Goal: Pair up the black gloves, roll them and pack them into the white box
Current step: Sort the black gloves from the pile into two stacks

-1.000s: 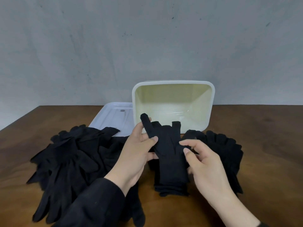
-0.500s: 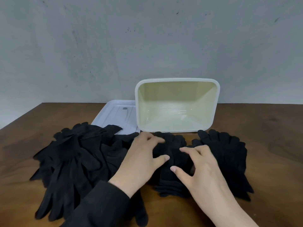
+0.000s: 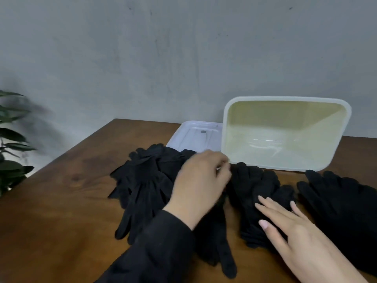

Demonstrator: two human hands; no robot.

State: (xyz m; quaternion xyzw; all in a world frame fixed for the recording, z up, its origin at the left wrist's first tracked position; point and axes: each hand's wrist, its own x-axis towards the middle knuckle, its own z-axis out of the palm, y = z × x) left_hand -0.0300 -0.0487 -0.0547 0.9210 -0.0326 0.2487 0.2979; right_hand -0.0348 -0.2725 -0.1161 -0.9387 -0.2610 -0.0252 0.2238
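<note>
A stack of paired black gloves lies on the table in front of the white box, which stands empty with its opening toward me. My right hand rests flat on that stack, fingers straight. My left hand hovers with curled fingers at the right edge of a loose pile of black gloves; blur hides whether it pinches any fabric. More black gloves lie flat at the right.
The box's white lid lies flat behind the loose pile, left of the box. A leafy plant stands beyond the table's left edge. A grey wall rises close behind the wooden table.
The raised glove was laid down on the middle stack. My left hand then moved left to the loose pile while my right hand flattened on the stack. The view swung left.
</note>
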